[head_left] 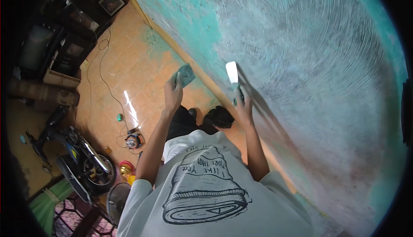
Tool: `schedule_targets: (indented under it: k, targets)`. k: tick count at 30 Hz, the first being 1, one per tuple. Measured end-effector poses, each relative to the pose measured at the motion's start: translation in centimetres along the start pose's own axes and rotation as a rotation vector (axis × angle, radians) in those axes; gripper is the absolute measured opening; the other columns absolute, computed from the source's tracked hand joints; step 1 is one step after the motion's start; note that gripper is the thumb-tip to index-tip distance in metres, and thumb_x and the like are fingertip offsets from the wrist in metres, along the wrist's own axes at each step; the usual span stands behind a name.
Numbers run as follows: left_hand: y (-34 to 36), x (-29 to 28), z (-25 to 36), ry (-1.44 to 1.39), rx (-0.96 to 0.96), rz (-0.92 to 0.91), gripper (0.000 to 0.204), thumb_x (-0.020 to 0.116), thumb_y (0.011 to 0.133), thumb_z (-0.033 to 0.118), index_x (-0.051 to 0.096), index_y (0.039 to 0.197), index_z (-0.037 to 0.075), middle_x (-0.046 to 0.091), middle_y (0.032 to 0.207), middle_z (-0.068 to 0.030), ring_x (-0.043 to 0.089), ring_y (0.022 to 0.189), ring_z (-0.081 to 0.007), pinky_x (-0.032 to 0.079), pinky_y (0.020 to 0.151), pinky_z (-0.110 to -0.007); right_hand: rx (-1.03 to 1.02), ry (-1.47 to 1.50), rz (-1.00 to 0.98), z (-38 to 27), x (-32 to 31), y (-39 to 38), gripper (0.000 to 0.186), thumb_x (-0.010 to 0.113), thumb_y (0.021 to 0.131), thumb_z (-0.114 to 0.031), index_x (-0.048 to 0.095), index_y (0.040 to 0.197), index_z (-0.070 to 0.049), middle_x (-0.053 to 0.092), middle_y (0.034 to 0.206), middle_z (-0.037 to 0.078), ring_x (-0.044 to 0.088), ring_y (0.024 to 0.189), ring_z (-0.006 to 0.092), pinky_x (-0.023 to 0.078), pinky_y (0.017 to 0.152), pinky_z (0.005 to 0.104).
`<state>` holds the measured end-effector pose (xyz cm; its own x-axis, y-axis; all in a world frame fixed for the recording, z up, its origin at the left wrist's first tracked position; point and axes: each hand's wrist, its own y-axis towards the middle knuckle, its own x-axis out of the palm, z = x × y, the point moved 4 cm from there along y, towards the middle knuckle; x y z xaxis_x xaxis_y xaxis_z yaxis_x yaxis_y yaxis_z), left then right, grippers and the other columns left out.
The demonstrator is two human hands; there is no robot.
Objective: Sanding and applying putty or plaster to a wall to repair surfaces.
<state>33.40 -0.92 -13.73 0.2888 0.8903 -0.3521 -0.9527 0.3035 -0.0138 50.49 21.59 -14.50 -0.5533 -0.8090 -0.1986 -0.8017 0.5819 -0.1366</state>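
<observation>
My left hand (174, 91) is closed on the near edge of a flat grey-green sheet (185, 75), which may be sandpaper; its face is too dull to be sure. It is held over the floor, apart from the wall. In my right hand (243, 104) is a putty knife (232, 72), gripped by its dark green handle with the pale blade pointing up and away from me. The blade is close to the wall (297, 65); whether it touches I cannot tell. Grey, scraped-looking patches and turquoise paint cover the wall.
A motorcycle (88, 164) stands at the lower left beside a fan (117, 202). On the orange tiled floor (142, 60) lie a cable (102, 71), a corded power tool (134, 139) and a small green object (120, 117). Dark cabinets (71, 43) line the far left. A yellowish strip (172, 43) edges the wall's foot.
</observation>
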Motion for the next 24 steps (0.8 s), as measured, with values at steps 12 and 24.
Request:
schedule_targets:
  k: [12, 24]
  targets:
    - [6.4, -2.9, -3.8, -0.25, -0.135, -0.278, 0.036, 0.052, 0.105, 0.026, 0.064, 0.099, -0.007, 0.054, 0.084, 0.0017, 0.043, 0.079, -0.0078, 0.04, 0.07, -0.026, -0.207, 0.021, 0.531, -6.7, 6.6, 2.7, 0.02, 0.061, 0.099, -0.016, 0.065, 0.099, 0.003, 0.061, 0.069, 0.006, 0.049, 0.059, 0.0079, 0.041, 0.054, 0.0275]
    - [12.0, -11.8, -10.3, -0.009, -0.199, -0.625, 0.038, 0.05, 0.104, 0.025, 0.064, 0.115, -0.009, 0.065, 0.101, -0.0044, 0.054, 0.092, -0.01, 0.045, 0.084, -0.026, -0.23, 0.012, 1.011, -6.9, 11.5, 3.4, 0.017, 0.066, 0.095, -0.012, 0.072, 0.103, 0.002, 0.062, 0.069, 0.006, 0.046, 0.059, 0.0043, 0.04, 0.052, 0.0237]
